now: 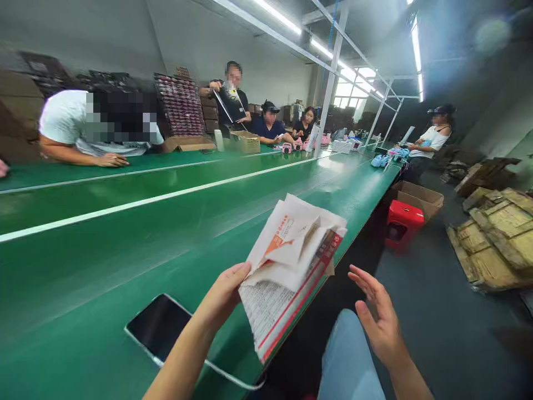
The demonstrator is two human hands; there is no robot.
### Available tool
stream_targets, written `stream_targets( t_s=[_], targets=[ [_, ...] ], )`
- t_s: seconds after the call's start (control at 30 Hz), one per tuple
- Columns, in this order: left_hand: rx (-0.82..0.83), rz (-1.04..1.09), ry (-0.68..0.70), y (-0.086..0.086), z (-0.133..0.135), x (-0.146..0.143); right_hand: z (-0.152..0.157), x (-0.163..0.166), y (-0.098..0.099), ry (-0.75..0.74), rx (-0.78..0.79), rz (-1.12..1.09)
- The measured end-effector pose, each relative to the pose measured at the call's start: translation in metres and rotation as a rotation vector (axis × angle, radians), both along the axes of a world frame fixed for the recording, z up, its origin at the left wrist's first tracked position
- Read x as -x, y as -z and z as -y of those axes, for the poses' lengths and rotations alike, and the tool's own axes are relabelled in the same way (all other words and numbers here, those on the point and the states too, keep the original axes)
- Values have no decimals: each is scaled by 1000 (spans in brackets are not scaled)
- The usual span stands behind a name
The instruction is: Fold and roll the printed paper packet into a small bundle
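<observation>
Stack of printed leaflets [287,266] sits at the near edge of the green worktop [104,261], just right of a dark phone [160,328]. The left hand [225,294] pinches the stack's left edge, apparently mid-sorting; right hand [377,311] hovers spread wide, holding nothing, apart from the paper. Taking a sheet would likely need it to close in.

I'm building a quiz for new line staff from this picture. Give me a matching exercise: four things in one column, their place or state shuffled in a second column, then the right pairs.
Things:
1. stack of printed paper sheets
2. phone
3. red stool
4. right hand

Places or states:
A. on the floor beside an open carton
B. open and empty, off the table edge
C. lying flat with a dark screen on the green table
D. held at its edge by the left hand

Pairs: 1-D, 2-C, 3-A, 4-B
</observation>
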State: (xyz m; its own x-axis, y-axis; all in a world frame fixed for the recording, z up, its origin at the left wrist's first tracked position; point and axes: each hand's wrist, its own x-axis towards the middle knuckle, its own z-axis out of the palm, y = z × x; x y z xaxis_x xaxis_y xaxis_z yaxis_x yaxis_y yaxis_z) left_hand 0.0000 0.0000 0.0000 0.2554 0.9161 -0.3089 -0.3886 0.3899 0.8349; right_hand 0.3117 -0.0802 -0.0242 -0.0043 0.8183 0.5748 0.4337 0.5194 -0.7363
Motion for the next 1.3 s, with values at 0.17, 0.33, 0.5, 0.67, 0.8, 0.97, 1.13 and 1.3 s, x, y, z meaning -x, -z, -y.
stream_targets(
  t_s=[0.17,0.33,0.5,0.67,0.8,0.97,1.13,1.3],
  targets=[
    [27,21,68,3,2,-16,1,2,1,-39,-3,6],
    [24,13,165,13,0,-12,-2,7,-9,46,-145,30],
    [8,-58,237,30,-3,-1,-6,16,-29,82,-342,92],
    [-42,-139,214,38,-4,3,-7,18,-39,56,-349,137],
    [-88,-198,190,40,-5,1,-4,17,-38,41,-361,119],
    [-275,-312,65,37,-6,0,-5,22,-23,74,-198,-116],
    [-559,-475,-44,23,1,-1,-16,19,14,-35,273,-402],
    [-829,-564,23,10,9,-3,-18,7,13,143,236,-618]
  ],
)
